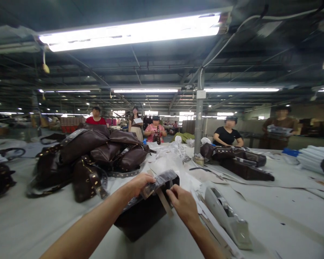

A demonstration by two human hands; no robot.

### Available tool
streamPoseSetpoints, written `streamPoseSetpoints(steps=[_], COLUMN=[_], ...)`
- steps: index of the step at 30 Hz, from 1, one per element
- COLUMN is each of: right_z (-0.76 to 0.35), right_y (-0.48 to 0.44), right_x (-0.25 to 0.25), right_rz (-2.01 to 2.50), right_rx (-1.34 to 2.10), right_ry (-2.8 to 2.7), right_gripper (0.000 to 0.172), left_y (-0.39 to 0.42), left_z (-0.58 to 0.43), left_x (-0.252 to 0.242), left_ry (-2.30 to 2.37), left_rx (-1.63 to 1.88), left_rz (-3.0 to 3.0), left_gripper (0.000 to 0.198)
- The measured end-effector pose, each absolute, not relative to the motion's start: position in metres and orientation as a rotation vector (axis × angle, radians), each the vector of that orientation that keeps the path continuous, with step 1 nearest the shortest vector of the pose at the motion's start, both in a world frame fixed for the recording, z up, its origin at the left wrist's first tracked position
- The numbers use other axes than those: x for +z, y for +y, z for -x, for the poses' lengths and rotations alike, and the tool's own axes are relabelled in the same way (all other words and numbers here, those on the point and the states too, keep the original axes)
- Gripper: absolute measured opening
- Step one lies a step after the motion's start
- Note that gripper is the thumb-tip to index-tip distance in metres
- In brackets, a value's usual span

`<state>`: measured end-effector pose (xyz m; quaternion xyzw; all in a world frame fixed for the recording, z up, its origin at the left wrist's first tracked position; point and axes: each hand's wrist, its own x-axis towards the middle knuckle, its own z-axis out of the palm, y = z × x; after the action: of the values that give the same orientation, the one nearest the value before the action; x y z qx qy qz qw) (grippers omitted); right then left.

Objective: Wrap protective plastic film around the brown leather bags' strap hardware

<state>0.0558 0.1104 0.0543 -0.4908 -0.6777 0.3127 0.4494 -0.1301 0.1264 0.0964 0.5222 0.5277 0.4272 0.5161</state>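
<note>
Fingers [143, 177] of the left hand [138, 184] are clamped on the clear plastic wrap [164, 176] at the upper edge of a dark brown bag [140, 219], which is tilted over the pale surface [275, 216] right in front of the person. The right hand [184, 203] is at the bag's other side, thumb and forefinger close together near a narrow tan strip [164, 203]; whether they pinch anything, I cannot tell. A grey tape dispenser [226, 217] lies just to the right, and a heap of brown bags [83, 145] to the left.
</note>
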Motion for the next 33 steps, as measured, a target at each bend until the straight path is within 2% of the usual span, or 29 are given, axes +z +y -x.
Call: streamPoseSetpoints(steps=[3, 5, 9, 14, 21, 27, 30, 33], right_z=[-0.061, -0.052, -0.025, -0.008, -0.009, -0.009, -0.025, -0.054], right_y=[0.113, 0.124, 0.158, 0.185, 0.187, 0.182, 0.169, 0.150], right_x=[0.086, 0.106, 0.122, 0.110, 0.091, 0.099, 0.101, 0.082], right_rz=[1.192, 1.157, 1.253, 1.264, 1.195, 1.099, 1.062, 0.891], right_rx=[0.027, -0.115, -0.063, 0.067, 0.072, 0.045, -0.006, -0.159], right_ry=[-1.904, -2.082, -2.260, -2.316, -2.262, -2.202, -2.103, -2.107], right_gripper=[0.022, 0.023, 0.016, 0.003, 0.012, 0.015, 0.026, 0.033], left_y=[0.123, 0.120, 0.114, 0.115, 0.122, 0.123, 0.123, 0.122], left_z=[0.123, 0.117, 0.109, 0.113, 0.118, 0.113, 0.115, 0.124], left_x=[0.096, 0.095, 0.092, 0.088, 0.081, 0.081, 0.085, 0.090], left_ry=[1.260, 1.249, 1.228, 1.211, 1.180, 1.215, 1.236, 1.225], left_rx=[1.044, 1.054, 1.057, 1.074, 1.092, 1.103, 1.113, 1.113], left_rz=[-1.270, -1.288, -1.312, -1.321, -1.304, -1.302, -1.286, -1.271], left_gripper=[0.014, 0.012, 0.005, 0.006, 0.012, 0.010, 0.010, 0.009])
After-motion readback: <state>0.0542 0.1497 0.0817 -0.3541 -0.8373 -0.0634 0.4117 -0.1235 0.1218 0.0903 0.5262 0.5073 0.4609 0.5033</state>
